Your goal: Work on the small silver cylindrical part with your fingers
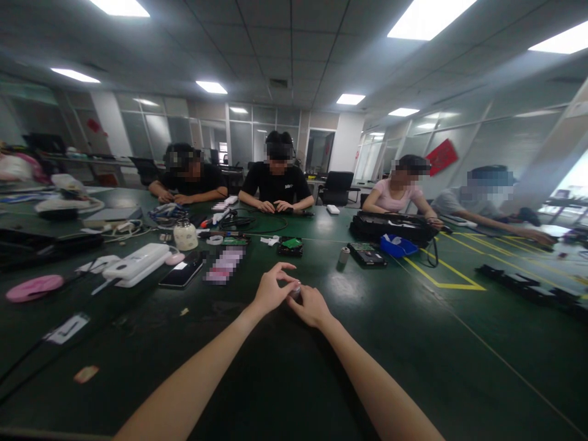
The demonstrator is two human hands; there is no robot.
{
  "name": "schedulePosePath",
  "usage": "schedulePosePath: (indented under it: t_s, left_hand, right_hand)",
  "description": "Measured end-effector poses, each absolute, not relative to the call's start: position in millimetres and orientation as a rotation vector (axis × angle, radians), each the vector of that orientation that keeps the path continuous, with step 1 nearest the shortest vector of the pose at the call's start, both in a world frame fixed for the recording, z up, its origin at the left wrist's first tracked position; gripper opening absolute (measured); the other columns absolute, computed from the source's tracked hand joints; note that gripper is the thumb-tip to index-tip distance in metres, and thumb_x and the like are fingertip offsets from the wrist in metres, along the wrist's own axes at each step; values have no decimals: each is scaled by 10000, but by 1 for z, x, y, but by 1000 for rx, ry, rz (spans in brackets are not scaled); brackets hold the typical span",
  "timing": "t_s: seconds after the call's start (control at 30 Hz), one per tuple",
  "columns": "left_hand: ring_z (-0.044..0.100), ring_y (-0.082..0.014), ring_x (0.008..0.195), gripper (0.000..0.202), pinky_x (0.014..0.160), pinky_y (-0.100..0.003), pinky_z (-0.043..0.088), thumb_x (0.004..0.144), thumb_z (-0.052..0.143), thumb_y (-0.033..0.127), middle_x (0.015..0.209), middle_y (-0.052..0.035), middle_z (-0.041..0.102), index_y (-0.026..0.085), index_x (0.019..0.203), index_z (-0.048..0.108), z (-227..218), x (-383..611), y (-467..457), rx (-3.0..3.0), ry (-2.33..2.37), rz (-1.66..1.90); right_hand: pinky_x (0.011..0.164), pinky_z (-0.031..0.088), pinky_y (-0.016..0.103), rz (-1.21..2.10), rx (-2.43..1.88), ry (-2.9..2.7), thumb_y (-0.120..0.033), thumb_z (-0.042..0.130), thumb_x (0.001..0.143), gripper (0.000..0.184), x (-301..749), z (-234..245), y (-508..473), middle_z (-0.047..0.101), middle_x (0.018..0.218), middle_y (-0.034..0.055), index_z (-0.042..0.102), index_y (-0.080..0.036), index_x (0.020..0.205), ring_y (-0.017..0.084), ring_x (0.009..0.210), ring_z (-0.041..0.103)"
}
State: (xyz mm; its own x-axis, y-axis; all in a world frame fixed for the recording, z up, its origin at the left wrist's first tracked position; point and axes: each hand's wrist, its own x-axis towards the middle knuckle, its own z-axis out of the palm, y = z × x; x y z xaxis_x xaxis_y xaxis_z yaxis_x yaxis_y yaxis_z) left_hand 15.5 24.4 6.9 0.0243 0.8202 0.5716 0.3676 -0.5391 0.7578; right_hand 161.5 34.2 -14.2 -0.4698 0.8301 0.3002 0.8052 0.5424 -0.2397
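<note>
My left hand (272, 293) and my right hand (310, 307) meet low over the table in front of me. Between their fingertips is a small silvery cylinder (294, 293), largely covered by the fingers. The right hand is closed around its side. The left thumb and a fingertip are at its top, with one left finger raised and extended; their exact contact is hard to see. A similar small metal cylinder (344, 255) stands upright farther off to the right. Beyond the hands lies a drive with a green circuit board (290, 245).
On the green table (413, 355), a phone (182, 270), white power strip (138, 264) and cream jar (185, 235) lie left. Another drive (367, 253), a blue container (399, 245) and a black casing (392, 229) are right. Several people sit across the table.
</note>
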Motion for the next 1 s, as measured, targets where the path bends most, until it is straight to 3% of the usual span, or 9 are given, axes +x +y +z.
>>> schedulePosePath:
  t_s: [0.13,0.27,0.37,0.53,0.6,0.8,1.0]
  left_hand:
    - [691,-200,834,72,817,-313,478,751,691,239,859,-34,748,204,790,643,12,2,32,1933,1263,1605]
    - [694,-220,852,89,816,-335,465,762,682,244,818,-19,755,219,835,638,1,-24,44,1960,1521,1571]
    - [673,-241,931,92,838,-356,444,746,694,248,819,5,763,244,820,639,-15,-39,49,2001,1746,1276]
    - [624,-275,1023,236,860,-399,412,699,739,271,874,10,766,259,919,653,-23,-45,49,2039,1828,1144]
    - [622,-284,1022,195,884,-421,397,704,734,283,880,9,764,262,886,666,-19,-42,46,2049,1850,1136]
    - [705,-202,816,131,793,-297,496,735,703,284,838,-8,753,223,845,666,-5,-12,37,1890,1351,1415]
    - [708,-182,813,30,802,-275,514,764,678,221,850,-14,742,204,789,679,3,12,26,1921,1178,1531]
  right_hand:
    - [726,376,295,66,-1346,-2408,-411,478,886,283,161,-12,33,688,911,77,613,-166,933,229,859,619]
    - [710,373,297,65,-1365,-2407,-423,475,886,297,160,-10,31,684,881,85,619,-163,876,229,830,616]
    - [715,371,291,64,-1376,-2401,-439,472,887,314,159,-11,32,684,881,87,617,-162,863,223,828,615]
    - [716,369,288,48,-1389,-2404,-449,462,892,334,159,-14,34,680,876,96,614,-154,861,221,823,615]
    - [721,369,287,59,-1380,-2407,-448,461,894,330,160,-14,34,681,884,92,615,-157,870,222,833,616]
    - [739,371,286,85,-1357,-2412,-417,480,889,285,161,-13,34,687,905,76,612,-165,910,228,878,615]
    - [739,368,291,72,-1330,-2420,-410,473,895,294,162,-17,36,688,934,90,604,-155,961,233,892,618]
